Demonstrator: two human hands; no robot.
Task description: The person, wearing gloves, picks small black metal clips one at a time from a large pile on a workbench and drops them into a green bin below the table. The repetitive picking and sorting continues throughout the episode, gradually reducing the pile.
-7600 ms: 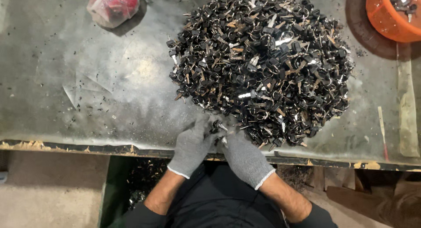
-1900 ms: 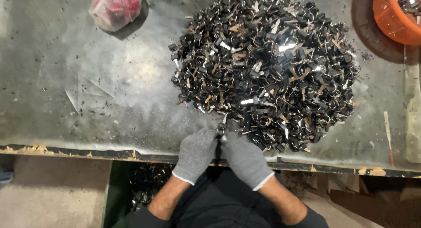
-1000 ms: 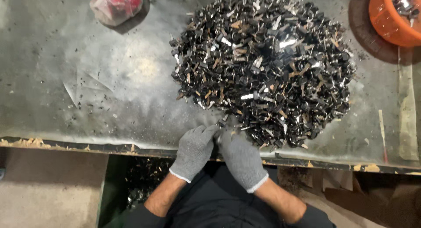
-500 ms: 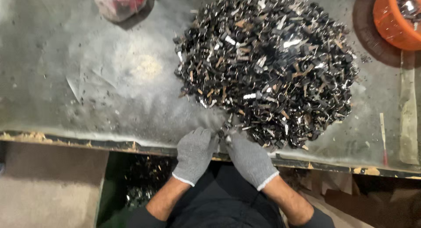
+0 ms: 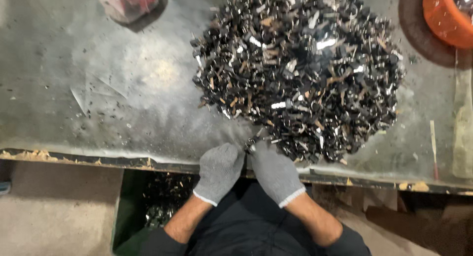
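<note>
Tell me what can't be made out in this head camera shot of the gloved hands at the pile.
- Small dark piece: too small, pinched between left hand and right hand.
- Orange tub: cut off by the top-right edge.
- Green bin contents: dark, under the table edge.
- Pile pieces: blurred.

Parts heap (image 5: 300,74) mid-table (image 5: 74,88); bag (image 5: 129,2) far-left, bucket (image 5: 446,17) far-right.
</note>
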